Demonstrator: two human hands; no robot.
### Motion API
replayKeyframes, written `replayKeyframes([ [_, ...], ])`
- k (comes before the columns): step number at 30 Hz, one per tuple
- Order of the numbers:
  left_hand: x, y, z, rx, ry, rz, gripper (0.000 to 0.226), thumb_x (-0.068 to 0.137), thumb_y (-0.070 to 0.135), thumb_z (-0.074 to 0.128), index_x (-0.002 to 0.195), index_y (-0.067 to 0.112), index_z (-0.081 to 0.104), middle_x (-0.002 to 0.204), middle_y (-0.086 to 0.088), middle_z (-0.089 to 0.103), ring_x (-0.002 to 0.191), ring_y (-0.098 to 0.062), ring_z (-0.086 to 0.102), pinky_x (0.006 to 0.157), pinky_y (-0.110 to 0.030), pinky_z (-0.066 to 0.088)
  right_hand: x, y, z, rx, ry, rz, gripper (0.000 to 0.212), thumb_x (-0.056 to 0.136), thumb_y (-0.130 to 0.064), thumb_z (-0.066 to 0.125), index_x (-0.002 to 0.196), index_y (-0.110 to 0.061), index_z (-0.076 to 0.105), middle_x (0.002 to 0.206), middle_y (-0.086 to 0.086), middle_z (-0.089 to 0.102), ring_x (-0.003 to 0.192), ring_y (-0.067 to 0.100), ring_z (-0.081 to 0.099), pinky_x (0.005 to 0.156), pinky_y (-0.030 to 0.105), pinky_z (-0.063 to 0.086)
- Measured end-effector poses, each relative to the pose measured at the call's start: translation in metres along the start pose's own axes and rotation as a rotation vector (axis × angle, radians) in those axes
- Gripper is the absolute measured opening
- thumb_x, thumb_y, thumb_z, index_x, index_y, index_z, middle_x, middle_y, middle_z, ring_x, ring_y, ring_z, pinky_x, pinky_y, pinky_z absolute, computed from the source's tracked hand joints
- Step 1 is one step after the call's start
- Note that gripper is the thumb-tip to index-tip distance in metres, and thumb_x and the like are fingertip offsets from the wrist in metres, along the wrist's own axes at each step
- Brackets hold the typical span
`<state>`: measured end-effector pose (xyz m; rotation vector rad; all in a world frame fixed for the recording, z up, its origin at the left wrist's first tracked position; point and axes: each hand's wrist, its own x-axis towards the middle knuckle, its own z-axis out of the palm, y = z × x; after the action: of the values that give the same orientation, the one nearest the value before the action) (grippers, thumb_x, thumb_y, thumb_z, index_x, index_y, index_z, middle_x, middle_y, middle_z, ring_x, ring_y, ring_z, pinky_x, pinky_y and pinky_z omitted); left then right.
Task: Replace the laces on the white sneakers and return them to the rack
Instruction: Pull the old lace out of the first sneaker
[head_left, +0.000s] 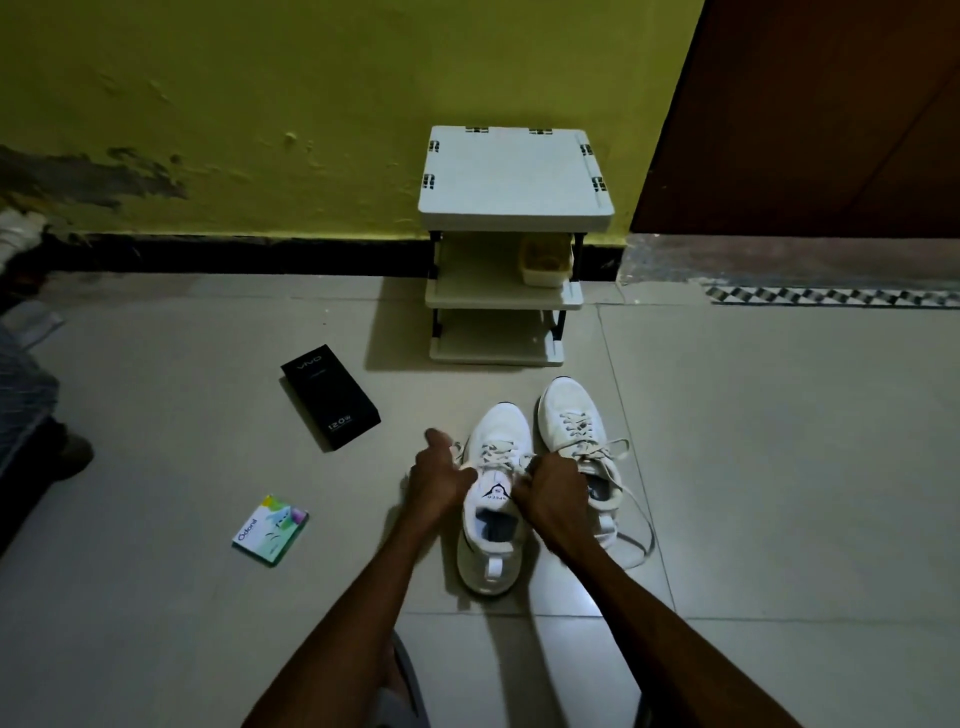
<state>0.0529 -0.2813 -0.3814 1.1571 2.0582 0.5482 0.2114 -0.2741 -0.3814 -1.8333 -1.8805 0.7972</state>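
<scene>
my left hand (439, 480) and right hand (553, 486) each grip the laces (496, 452) of the near sneaker (501, 423); second sneaker (569, 405) just beside, rack (514, 171) beyond

A black vivo phone box (330, 397) lies on the tiled floor (779, 467) at nine o'clock, an Odonil packet (270, 530) at eight; a brown door (831, 104) stands at two.
</scene>
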Motion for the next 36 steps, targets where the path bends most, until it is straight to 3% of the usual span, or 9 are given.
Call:
replayKeyframes([
  [4, 0.004, -0.017, -0.007, -0.42, -0.04, -0.208, 0.05, 0.072, 0.006, 0.079, 0.11, 0.009, 0.047, 0.108, -0.016, 0.062, 0.077, -0.025, 0.062, 0.046, -0.027, 0.051, 0.0, 0.004, -0.002, 0.15, -0.017, 0.127, 0.032, 0.06, -0.033, 0.067, 0.067, -0.003, 0.057, 0.063, 0.01, 0.064, 0.06, 0.026, 0.062, 0.052, 0.031, 0.049],
  [7, 0.005, -0.008, -0.002, -0.269, 0.045, -0.043, 0.06, 0.065, 0.009, 0.082, 0.113, 0.014, 0.046, 0.085, -0.004, 0.066, 0.078, -0.023, 0.064, 0.067, -0.034, 0.057, 0.006, -0.011, -0.006, -0.063, -0.111, 0.044, 0.03, 0.062, -0.033, 0.061, 0.083, -0.012, 0.057, 0.084, 0.009, 0.063, 0.078, 0.029, 0.064, 0.059, 0.026, 0.042],
  [10, 0.003, 0.003, -0.003, -0.057, -0.001, 0.053, 0.064, 0.06, 0.031, 0.078, 0.114, 0.023, 0.044, 0.089, -0.002, 0.068, 0.086, -0.023, 0.065, 0.082, -0.038, 0.055, 0.015, -0.026, -0.007, -0.318, -0.137, -0.17, 0.031, 0.078, -0.02, 0.067, 0.108, -0.017, 0.062, 0.107, 0.007, 0.058, 0.095, 0.031, 0.063, 0.071, 0.032, 0.046],
  [14, 0.004, 0.007, -0.008, -0.031, -0.05, 0.027, 0.071, 0.049, 0.043, 0.066, 0.113, 0.023, 0.046, 0.096, -0.007, 0.069, 0.09, -0.026, 0.066, 0.083, -0.042, 0.056, 0.029, -0.03, -0.001, -0.544, -0.161, -0.334, 0.018, 0.087, -0.024, 0.06, 0.099, -0.016, 0.071, 0.103, 0.006, 0.057, 0.098, 0.029, 0.058, 0.071, 0.037, 0.052],
  [18, 0.004, 0.008, -0.012, -0.006, -0.055, 0.037, 0.064, 0.062, 0.04, 0.079, 0.114, 0.022, 0.045, 0.098, -0.007, 0.068, 0.091, -0.027, 0.066, 0.083, -0.043, 0.056, 0.035, -0.038, 0.002, -0.649, -0.183, -0.468, 0.016, 0.086, -0.017, 0.057, 0.091, -0.008, 0.069, 0.098, 0.01, 0.062, 0.098, 0.031, 0.058, 0.068, 0.037, 0.044],
  [23, 0.0, 0.005, -0.012, 0.059, -0.03, 0.078, 0.055, 0.064, 0.019, 0.074, 0.108, 0.021, 0.042, 0.097, -0.009, 0.066, 0.087, -0.029, 0.064, 0.079, -0.042, 0.055, 0.054, -0.023, -0.011, -0.314, 0.13, -0.089, 0.018, 0.084, -0.019, 0.059, 0.083, -0.001, 0.066, 0.092, 0.016, 0.062, 0.09, 0.033, 0.061, 0.065, 0.032, 0.04],
  [26, -0.001, 0.007, -0.012, 0.05, -0.047, 0.061, 0.057, 0.06, 0.022, 0.074, 0.107, 0.019, 0.042, 0.097, -0.01, 0.067, 0.087, -0.031, 0.065, 0.076, -0.042, 0.056, 0.048, -0.013, -0.006, -0.245, 0.132, 0.032, 0.017, 0.084, -0.017, 0.059, 0.094, -0.004, 0.062, 0.102, 0.017, 0.059, 0.096, 0.035, 0.059, 0.075, 0.036, 0.046],
  [29, 0.0, 0.009, -0.009, 0.046, -0.049, 0.051, 0.059, 0.063, 0.02, 0.079, 0.11, 0.019, 0.043, 0.099, -0.01, 0.068, 0.089, -0.029, 0.065, 0.077, -0.041, 0.057, 0.042, -0.023, -0.003, -0.262, -0.017, -0.154, 0.033, 0.079, -0.011, 0.066, 0.111, -0.014, 0.064, 0.114, 0.009, 0.055, 0.106, 0.029, 0.054, 0.081, 0.037, 0.05],
  [36, 0.002, 0.011, -0.008, 0.05, -0.049, 0.031, 0.063, 0.067, 0.03, 0.081, 0.117, 0.019, 0.045, 0.102, -0.008, 0.067, 0.096, -0.027, 0.064, 0.082, -0.038, 0.055, 0.043, -0.034, 0.002, -0.737, -0.193, -0.539, 0.021, 0.083, -0.029, 0.063, 0.095, -0.014, 0.071, 0.1, 0.01, 0.063, 0.101, 0.033, 0.054, 0.074, 0.037, 0.042],
])
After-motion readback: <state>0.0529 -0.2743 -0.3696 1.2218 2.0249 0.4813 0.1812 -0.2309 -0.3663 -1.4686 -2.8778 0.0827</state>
